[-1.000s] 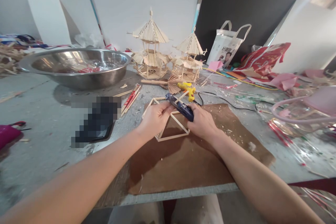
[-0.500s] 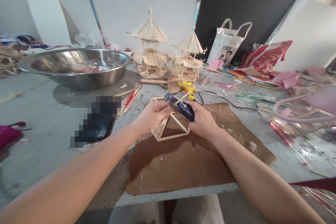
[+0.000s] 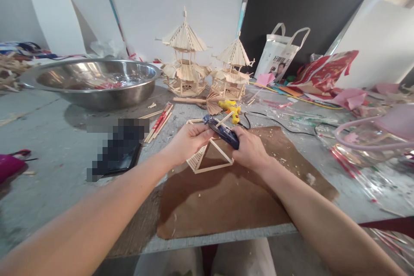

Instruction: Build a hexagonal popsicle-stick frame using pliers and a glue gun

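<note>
Two hands, the left hand and the right hand, are held close together above a brown mat. By the right hand a dark blue tool is gripped, its handle being wrapped by the fingers. Across this tool a pale stick is slanted, and its lower end is pinched by the left hand. Below, a stick frame is laid on the mat, partly covered from sight. Behind the hands, a yellow glue gun is seen.

I've a steel basin to my L, white board behind; to my R, white tote nr red bag.
</note>
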`<state>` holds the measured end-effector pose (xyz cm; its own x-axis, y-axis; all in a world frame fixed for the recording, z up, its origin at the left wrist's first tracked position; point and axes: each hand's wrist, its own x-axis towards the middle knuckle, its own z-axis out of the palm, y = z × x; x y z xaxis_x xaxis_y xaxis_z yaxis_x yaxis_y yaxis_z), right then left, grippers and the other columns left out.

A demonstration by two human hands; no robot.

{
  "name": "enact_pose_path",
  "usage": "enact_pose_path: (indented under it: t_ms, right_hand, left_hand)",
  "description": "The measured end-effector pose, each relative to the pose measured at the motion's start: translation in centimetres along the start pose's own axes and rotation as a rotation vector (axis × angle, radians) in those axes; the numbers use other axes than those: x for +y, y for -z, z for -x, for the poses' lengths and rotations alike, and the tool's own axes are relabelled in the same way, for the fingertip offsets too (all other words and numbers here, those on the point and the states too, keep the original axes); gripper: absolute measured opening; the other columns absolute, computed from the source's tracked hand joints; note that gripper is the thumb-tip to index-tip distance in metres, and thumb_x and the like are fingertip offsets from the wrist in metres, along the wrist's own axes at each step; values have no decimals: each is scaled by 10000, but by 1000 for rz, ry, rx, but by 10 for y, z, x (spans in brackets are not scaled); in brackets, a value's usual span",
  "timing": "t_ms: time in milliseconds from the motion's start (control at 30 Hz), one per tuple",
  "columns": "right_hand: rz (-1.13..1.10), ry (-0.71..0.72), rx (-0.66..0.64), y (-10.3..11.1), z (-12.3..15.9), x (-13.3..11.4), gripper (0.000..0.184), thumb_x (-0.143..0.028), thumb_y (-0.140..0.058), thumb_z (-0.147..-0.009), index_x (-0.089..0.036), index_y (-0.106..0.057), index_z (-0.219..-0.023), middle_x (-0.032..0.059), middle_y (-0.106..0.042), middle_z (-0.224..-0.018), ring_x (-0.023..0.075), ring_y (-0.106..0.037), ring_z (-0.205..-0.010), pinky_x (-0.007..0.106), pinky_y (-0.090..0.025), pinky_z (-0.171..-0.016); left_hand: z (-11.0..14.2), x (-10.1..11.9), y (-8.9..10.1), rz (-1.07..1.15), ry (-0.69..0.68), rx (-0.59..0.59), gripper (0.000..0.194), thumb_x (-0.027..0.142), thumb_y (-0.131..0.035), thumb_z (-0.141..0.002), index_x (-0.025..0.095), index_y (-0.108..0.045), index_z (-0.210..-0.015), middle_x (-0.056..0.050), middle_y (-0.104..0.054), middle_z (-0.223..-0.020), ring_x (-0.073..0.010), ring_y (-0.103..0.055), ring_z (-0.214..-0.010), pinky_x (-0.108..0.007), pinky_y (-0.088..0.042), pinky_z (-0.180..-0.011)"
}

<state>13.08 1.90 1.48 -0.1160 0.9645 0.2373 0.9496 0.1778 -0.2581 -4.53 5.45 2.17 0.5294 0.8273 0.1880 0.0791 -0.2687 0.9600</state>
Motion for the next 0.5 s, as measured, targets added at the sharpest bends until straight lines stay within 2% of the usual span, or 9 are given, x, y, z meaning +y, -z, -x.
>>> enact_pose_path:
  t_ms: [100,200,300,400,500]
  right_hand:
    - [13,-41,-9,-1,-1,-4,332,-329,-469,-718,-195,-498,-1021,76,-638,-918,255,-606,-806,312,-414,-654]
    - [-2,-69,-5,-4,-1,-5,354,-322,-468,-725,-187,-486,-1052,83,-628,-949,250,-598,-834,311,-416,-670]
    - [-52,-25,10,-6,0,-3,390,-295,-461,-728,-182,-459,-1101,88,-607,-1006,242,-580,-880,316,-417,-711]
    - [-87,15,7,-7,0,0,420,-267,-466,-713,-178,-445,-1123,96,-591,-1026,240,-566,-904,326,-416,-743]
    - [-113,32,-9,-6,0,2,434,-257,-455,-710,-171,-435,-1135,101,-584,-1022,238,-562,-902,333,-416,-754]
  left_hand:
    - [1,0,-6,-332,-142,200,250,322,-473,-785,145,-555,-628,43,-442,-496,-72,-398,-489,-186,-298,-464]
    - [1,-2,-9,-522,-205,273,239,297,-424,-807,145,-575,-703,19,-555,-603,-109,-489,-592,-201,-362,-546]
    - [0,-4,-7,-529,-213,225,250,295,-405,-817,144,-591,-747,11,-595,-652,-125,-522,-645,-211,-394,-592]
    - [-1,-2,-4,-429,-201,142,243,297,-420,-811,146,-599,-743,12,-601,-678,-126,-524,-689,-214,-407,-628]
    - [-2,2,-3,-296,-168,78,247,321,-444,-797,141,-598,-723,15,-563,-630,-108,-490,-642,-199,-389,-577]
